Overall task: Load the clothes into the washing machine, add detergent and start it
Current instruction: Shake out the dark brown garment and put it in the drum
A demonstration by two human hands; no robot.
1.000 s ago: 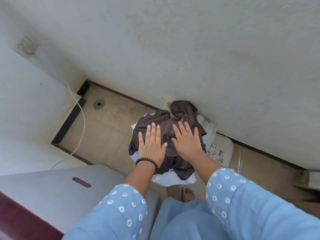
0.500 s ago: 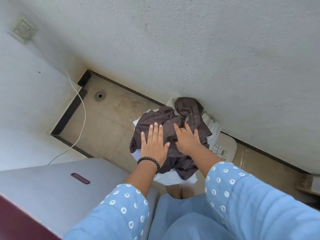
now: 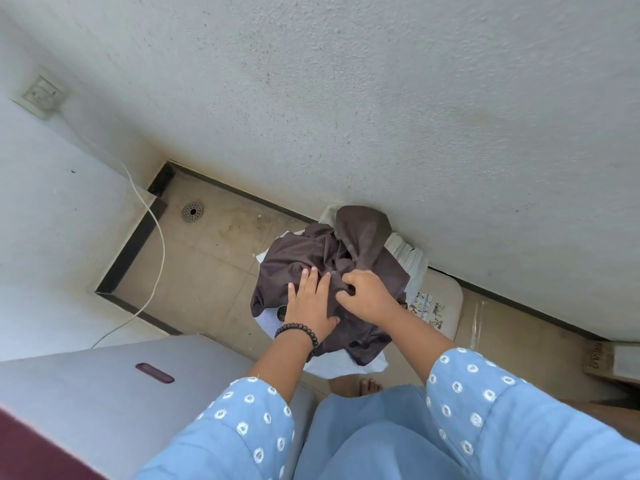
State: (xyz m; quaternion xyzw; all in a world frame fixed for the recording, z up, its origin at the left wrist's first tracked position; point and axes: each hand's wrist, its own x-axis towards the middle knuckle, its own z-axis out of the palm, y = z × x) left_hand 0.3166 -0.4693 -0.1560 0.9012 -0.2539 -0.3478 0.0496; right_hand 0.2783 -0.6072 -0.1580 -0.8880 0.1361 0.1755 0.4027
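Brown cloth (image 3: 304,268) lies bunched on top of a pile of pale laundry (image 3: 349,367) on the tiled floor (image 3: 207,271), against the base of the grey wall (image 3: 381,116). I see my left hand (image 3: 310,306) flat on the brown garment, fingers straight and spread, a black bead bracelet (image 3: 298,332) at the wrist. My right hand (image 3: 369,297) sits just beside it with fingers curled into the fabric, pinching a fold. Grey washing machine lid (image 3: 104,386) shows at lower left, with a dark oval recess on top. White cable (image 3: 157,237) runs down the left wall past a round floor drain (image 3: 192,212).
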